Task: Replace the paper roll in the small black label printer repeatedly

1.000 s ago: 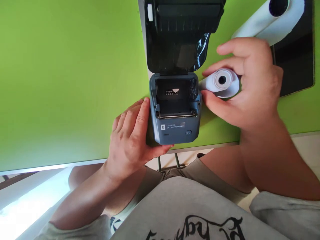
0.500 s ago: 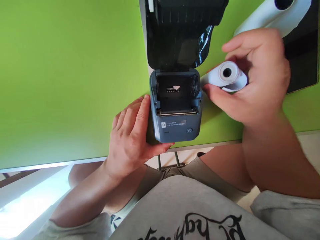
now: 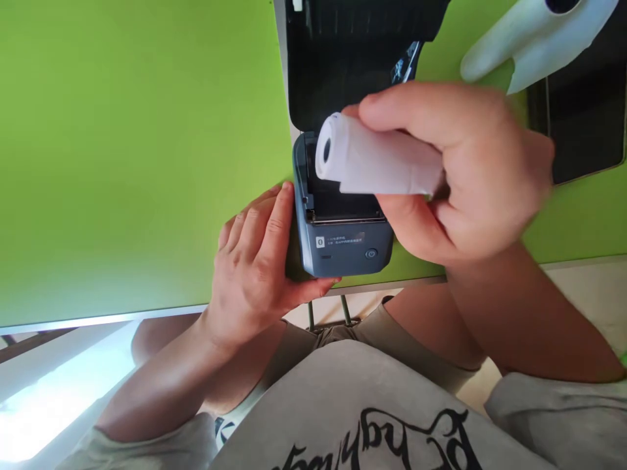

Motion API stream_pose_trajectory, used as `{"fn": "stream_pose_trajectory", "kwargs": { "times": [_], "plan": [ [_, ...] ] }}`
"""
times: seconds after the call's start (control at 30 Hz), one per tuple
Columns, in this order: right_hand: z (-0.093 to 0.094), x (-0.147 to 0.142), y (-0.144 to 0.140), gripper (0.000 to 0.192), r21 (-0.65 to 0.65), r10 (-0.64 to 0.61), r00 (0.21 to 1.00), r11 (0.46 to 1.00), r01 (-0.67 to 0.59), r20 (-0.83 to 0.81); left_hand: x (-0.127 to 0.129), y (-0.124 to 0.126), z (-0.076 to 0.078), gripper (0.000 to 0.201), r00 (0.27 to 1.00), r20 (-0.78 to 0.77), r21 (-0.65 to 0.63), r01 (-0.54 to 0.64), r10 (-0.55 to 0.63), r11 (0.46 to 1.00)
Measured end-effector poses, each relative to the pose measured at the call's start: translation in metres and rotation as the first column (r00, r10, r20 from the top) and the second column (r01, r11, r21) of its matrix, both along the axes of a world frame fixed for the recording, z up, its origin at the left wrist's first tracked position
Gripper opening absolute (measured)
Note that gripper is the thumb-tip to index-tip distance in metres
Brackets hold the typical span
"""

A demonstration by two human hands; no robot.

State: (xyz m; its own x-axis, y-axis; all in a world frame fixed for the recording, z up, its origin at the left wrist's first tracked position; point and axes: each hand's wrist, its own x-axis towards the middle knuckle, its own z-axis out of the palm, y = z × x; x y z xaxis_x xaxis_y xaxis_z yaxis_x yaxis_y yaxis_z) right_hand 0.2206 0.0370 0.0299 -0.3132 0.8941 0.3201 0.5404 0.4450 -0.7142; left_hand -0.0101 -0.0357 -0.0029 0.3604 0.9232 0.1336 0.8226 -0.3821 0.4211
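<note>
A small dark blue-grey label printer [image 3: 337,251] stands at the table's front edge with its black lid [image 3: 337,72] swung up and back. My left hand [image 3: 257,261] grips its left front corner, fingers along the side and thumb across the front. In my right hand [image 3: 470,176] is a white paper roll [image 3: 386,156], held with fingers above and thumb below. The roll lies sideways over the printer's paper bay, its hollow core end facing left, and covers much of the bay. Whether it touches the bay, I cannot tell.
A larger white roll [image 3: 543,46] with a loose flap is at the upper right. It lies partly over a black flat tablet-like object [image 3: 588,124]. The green table [image 3: 137,143] ends at a pale edge in front of my lap.
My right hand has carried the paper roll left from beside the printer to over its bay, turning the core end from facing up to facing left. My left hand stays on the printer.
</note>
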Motion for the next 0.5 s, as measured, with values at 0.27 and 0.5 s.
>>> {"fn": "stream_pose_trajectory", "kwargs": {
  "times": [0.27,0.5],
  "plan": [
    [-0.009,-0.01,0.008,0.005,0.19,0.113,0.99,0.977,-0.095,-0.084,0.0,0.0,0.0,0.108,1.0,0.014,-0.014,0.009,-0.009,1.0],
    [-0.021,-0.004,0.012,0.006,0.295,0.089,0.996,0.952,-0.08,-0.017,0.001,0.0,0.002,0.107,1.0,0.007,0.001,0.015,-0.016,1.0]
  ]
}}
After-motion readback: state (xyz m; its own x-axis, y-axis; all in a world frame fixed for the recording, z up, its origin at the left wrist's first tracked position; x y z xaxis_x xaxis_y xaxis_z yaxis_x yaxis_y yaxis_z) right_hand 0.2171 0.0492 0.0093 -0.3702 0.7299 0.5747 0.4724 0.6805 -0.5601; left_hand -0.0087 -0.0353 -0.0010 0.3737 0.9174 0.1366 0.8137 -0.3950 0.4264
